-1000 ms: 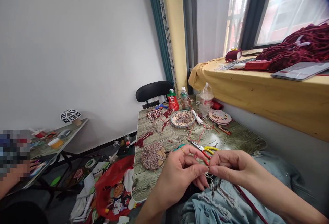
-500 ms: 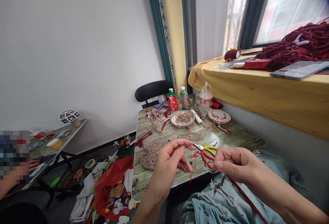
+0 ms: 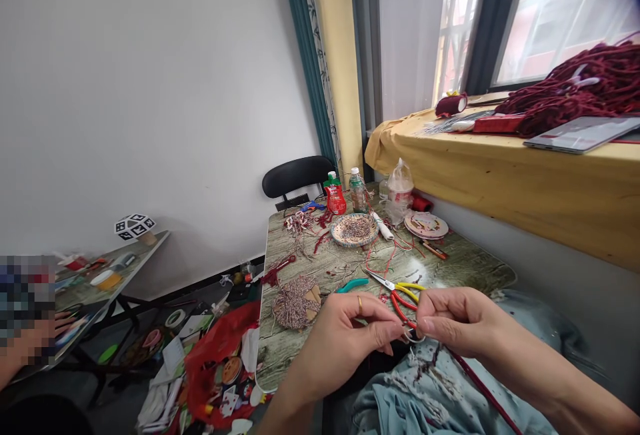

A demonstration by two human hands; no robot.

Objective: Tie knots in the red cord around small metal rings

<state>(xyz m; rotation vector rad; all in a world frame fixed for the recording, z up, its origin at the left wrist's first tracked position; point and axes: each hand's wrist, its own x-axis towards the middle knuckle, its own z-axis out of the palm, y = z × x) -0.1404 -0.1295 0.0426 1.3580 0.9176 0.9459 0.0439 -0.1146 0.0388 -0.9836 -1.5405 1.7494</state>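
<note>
My left hand (image 3: 355, 332), a gold-coloured ring on one finger, is closed in a pinch; what lies between its fingertips is too small to make out. My right hand (image 3: 457, 320) pinches a thin silvery metal ring (image 3: 415, 338), which shows between the two hands. A dark red cord (image 3: 483, 392) runs down from under my right hand across the light blue ripped jeans (image 3: 445, 385). Just behind my hands, scissors (image 3: 384, 280) with red and yellow handles lie on the table (image 3: 300, 372). A teal curved handle (image 3: 353, 285) shows behind my left hand.
Speckled yarn (image 3: 295, 303) wound on a card lies left. Farther back are a round tray of beads (image 3: 354, 230), a red pouch (image 3: 335, 195) and a bottle (image 3: 358, 192). Dark red cords (image 3: 575, 92) lie on the yellow-covered sill (image 3: 500, 175). Another person's arm (image 3: 27, 342) shows left.
My left hand has moved right and down, and its fingers have closed beside the ring. The teal handle and more of the yarn card have come into sight. My right hand stays nearly still.
</note>
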